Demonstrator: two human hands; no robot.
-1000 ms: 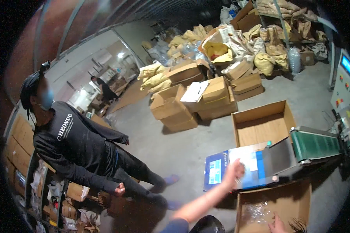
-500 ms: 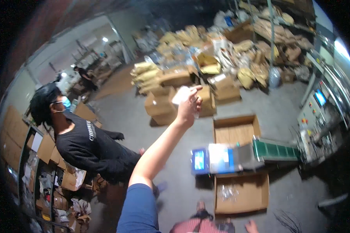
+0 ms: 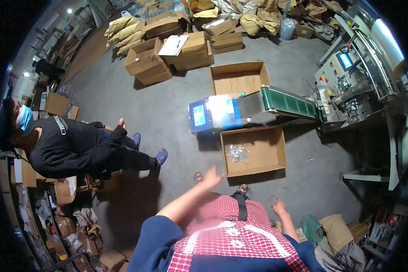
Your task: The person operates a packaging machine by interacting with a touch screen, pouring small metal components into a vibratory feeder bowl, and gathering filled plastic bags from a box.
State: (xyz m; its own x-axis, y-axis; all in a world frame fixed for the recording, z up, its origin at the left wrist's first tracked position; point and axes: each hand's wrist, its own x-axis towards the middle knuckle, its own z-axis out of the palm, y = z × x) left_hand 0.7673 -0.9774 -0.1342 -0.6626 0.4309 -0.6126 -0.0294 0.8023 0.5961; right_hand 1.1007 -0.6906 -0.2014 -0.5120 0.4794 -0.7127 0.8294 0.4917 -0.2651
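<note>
My left hand (image 3: 214,177) is in front of my body, slightly blurred, its fingers apart and nothing visible in them. It is just left of an open cardboard box (image 3: 265,167) on the floor. Small clear packets (image 3: 238,153) lie in the box's left part. My right hand (image 3: 279,207) hangs low at my right side, below the box, fingers loosely apart and empty. Beyond the box stands a blue-and-white machine with a lit screen (image 3: 198,115). A green conveyor belt (image 3: 289,102) slopes from it toward a larger metal machine (image 3: 349,90).
A second open box (image 3: 240,81) lies behind the conveyor. Paper with a pen (image 3: 173,45) rests on cartons farther back. On the left a person in black (image 3: 72,143) stands facing right, near crowded shelves (image 3: 54,226). Sacks (image 3: 333,231) are piled at lower right.
My left arm has come down from its outstretched, raised position to in front of my body. My view has tilted downward, showing my checked red apron and right arm.
</note>
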